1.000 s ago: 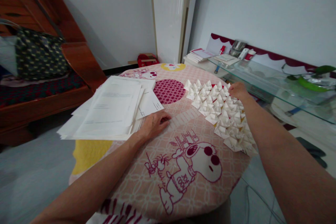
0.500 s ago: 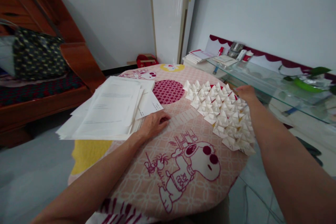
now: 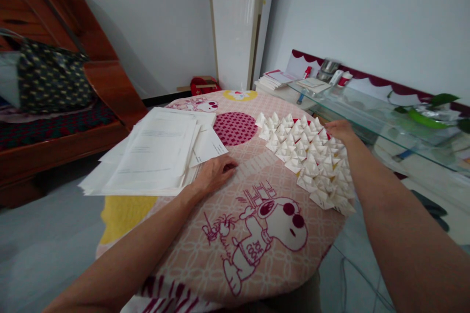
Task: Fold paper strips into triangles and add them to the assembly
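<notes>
Loosely curled, my left hand [image 3: 216, 172] rests on the printed tablecloth [image 3: 205, 264], beside a stack of white paper sheets [image 3: 150, 149]; nothing shows in its fingers. Across the table, my right hand [image 3: 340, 130] lies at the far right edge of a block of folded paper pieces [image 3: 293, 144], fingers stretched out toward it. Its fingertips are partly hidden, and whether they touch the pieces I cannot tell. The pieces are white, pointed, and set close together in rows. A smaller printed slip [image 3: 211, 145] sticks out from the stack.
To the right stands a glass-topped table [image 3: 370, 112] with books [image 3: 275, 78], a metal container [image 3: 328, 69] and a green plant bowl [image 3: 428, 118]. A wooden bench [image 3: 110, 88] with a dark patterned bag [image 3: 55, 76] is at the left. A tall white air conditioner [image 3: 233, 34] stands behind.
My right hand and the block of folded pieces have shifted slightly to the left in view. My left hand stays in place.
</notes>
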A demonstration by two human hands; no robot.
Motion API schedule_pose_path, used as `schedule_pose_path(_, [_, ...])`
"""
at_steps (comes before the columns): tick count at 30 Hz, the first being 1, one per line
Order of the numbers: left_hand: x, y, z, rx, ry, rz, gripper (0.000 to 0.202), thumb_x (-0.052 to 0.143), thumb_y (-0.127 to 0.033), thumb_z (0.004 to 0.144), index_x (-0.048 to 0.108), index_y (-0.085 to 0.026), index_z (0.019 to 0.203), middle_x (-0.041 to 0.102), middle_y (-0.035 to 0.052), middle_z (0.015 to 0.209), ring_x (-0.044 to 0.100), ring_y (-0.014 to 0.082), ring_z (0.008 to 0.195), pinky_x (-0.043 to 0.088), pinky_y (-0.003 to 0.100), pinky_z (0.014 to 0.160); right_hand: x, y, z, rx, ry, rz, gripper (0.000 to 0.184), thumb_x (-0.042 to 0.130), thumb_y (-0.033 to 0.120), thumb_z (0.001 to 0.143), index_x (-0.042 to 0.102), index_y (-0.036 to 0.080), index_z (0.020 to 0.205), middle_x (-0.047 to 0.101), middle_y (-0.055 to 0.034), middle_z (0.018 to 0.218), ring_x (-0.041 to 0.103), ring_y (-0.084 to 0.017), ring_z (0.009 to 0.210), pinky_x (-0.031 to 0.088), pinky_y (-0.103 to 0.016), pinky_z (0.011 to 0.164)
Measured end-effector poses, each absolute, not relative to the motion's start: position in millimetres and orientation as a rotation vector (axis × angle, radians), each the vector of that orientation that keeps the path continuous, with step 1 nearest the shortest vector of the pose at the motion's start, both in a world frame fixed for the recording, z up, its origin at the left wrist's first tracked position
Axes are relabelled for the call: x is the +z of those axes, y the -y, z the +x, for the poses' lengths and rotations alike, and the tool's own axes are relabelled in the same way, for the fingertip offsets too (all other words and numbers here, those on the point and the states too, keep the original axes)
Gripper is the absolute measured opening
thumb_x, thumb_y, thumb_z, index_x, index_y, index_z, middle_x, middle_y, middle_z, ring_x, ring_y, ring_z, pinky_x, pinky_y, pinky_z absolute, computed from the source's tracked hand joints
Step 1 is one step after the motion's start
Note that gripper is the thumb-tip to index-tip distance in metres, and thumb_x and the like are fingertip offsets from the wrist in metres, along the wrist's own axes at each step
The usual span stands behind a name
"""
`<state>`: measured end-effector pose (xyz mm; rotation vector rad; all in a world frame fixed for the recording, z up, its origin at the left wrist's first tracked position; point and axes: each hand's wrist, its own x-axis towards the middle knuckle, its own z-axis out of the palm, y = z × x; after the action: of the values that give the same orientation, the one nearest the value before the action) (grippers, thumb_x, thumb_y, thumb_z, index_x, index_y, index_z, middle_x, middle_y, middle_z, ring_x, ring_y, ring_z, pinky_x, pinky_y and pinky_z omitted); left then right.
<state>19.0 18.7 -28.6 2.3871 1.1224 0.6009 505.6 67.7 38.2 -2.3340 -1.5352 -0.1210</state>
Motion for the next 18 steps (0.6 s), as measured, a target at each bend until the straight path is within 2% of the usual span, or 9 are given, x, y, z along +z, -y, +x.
schedule_pose_path(5, [-29, -20, 19, 0.607, -1.117, 2.400, 0.022, 0.057, -0.020, 0.085, 0.072, -0.020, 0.102, 0.075, 0.0040, 0.101, 0.069, 0.0186, 0.089, 0.055, 0.031, 0.087, 55, -52, 497, 0.020, 1.103, -2.217, 0.037, 0.053, 0.004, 0.081, 0.072, 0.006, 0.113, 0.077, -0.0125, 0.083, 0.071, -0.016, 0.064, 0.057, -0.024, 0.059])
schedule_pose_path(7, [-30, -21, 19, 0.611, -1.112, 2.402, 0.023, 0.057, -0.020, 0.085, 0.072, -0.020, 0.102, 0.075, 0.0044, 0.102, 0.069, 0.0187, 0.089, 0.055, 0.031, 0.087, 63, -41, 486, 0.022, 1.050, -2.158, 0.039, 0.050, 0.005, 0.083, 0.070, 0.006, 0.117, 0.077, -0.0139, 0.085, 0.071, -0.015, 0.063, 0.057, -0.022, 0.058])
schedule_pose_path(12, [-32, -23, 21, 0.650, -1.099, 2.418, 0.024, 0.054, -0.020, 0.084, 0.073, -0.020, 0.099, 0.075, 0.0049, 0.100, 0.068, 0.0183, 0.087, 0.055, 0.031, 0.086, 64, 1, 414, 0.229, 1.168, -1.855, 0.033, 0.051, 0.014, 0.084, 0.073, 0.011, 0.108, 0.076, -0.0099, 0.078, 0.069, -0.017, 0.061, 0.053, -0.024, 0.055])
schedule_pose_path(16, [-34, -23, 24, 0.664, -1.068, 2.486, 0.022, 0.054, -0.020, 0.086, 0.072, -0.019, 0.097, 0.074, 0.0055, 0.099, 0.068, 0.0192, 0.092, 0.054, 0.032, 0.090, 36, 36, 327, 0.511, 1.685, -1.694, 0.026, 0.054, 0.021, 0.083, 0.078, 0.016, 0.094, 0.072, -0.0034, 0.068, 0.065, -0.016, 0.055, 0.050, -0.025, 0.056])
schedule_pose_path(18, [-35, -22, 25, 0.666, -1.069, 2.511, 0.020, 0.055, -0.020, 0.086, 0.072, -0.019, 0.096, 0.074, 0.0062, 0.099, 0.067, 0.0199, 0.094, 0.053, 0.033, 0.092, 18, 44, 291, 0.532, 1.967, -1.608, 0.025, 0.054, 0.018, 0.082, 0.079, 0.018, 0.089, 0.073, -0.0029, 0.069, 0.065, -0.016, 0.061, 0.049, -0.026, 0.062])
